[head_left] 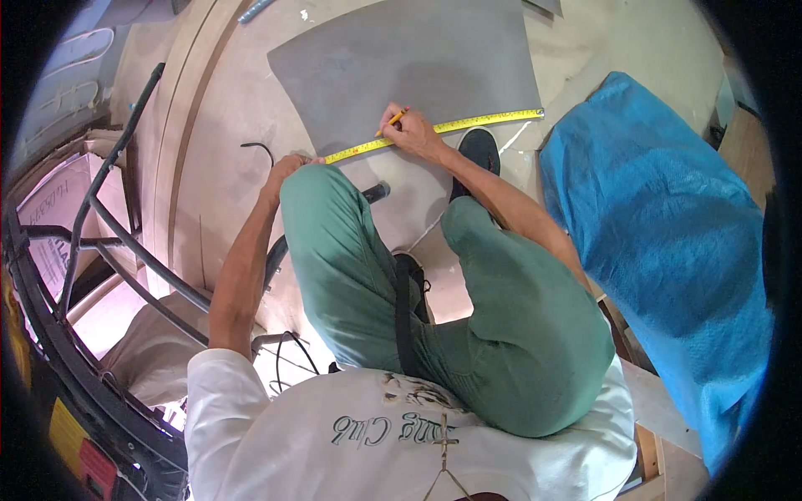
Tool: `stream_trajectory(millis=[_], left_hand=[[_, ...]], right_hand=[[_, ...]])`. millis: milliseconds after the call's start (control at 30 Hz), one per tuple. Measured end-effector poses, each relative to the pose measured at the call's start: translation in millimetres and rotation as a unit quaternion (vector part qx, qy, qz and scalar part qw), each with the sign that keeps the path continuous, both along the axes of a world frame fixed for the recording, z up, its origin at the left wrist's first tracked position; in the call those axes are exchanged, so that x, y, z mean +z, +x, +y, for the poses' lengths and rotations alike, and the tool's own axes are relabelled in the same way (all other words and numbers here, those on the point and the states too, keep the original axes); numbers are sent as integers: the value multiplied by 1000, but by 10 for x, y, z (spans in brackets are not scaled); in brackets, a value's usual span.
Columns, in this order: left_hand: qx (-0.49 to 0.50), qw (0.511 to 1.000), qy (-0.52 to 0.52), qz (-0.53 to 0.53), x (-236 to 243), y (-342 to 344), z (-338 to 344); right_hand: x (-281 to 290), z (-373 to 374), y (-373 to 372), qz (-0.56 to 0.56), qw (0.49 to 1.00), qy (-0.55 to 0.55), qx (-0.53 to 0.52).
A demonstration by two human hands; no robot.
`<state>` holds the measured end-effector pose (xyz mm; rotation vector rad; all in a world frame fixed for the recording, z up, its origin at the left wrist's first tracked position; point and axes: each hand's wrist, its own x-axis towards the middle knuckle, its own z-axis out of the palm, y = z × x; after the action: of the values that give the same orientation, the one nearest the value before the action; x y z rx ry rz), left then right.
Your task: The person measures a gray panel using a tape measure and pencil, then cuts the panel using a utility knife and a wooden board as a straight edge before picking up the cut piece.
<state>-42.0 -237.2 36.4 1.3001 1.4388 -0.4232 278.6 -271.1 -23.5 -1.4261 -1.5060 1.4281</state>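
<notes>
A grey curved-edged sheet [384, 67] lies on the floor in front of my knees, with a yellow tape measure [480, 120] stretched across its near edge. My right hand [408, 129] rests at the tape near its middle, closed on a yellow pencil [390, 122] whose tip points down at the sheet. My left hand [292, 166] is at the tape's left end beside my left knee, fingers closed on it and partly hidden by the knee.
A blue tarpaulin-covered bundle [652, 242] lies at my right. At my left are dark bent tubes [113, 217] and a cardboard box [58, 188]. A short dark pipe [376, 192] lies under my left knee. My shoe [478, 163] is beside the sheet's near edge.
</notes>
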Motion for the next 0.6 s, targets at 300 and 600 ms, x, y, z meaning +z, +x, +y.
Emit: stream_trajectory(millis=[300, 600], left_hand=[[0, 998, 59, 1, -155, -101, -80], [17, 999, 42, -6, -103, -6, -59]], right_hand=[[24, -10, -134, 23, 999, -10, 34], [-25, -32, -135, 17, 999, -27, 26]])
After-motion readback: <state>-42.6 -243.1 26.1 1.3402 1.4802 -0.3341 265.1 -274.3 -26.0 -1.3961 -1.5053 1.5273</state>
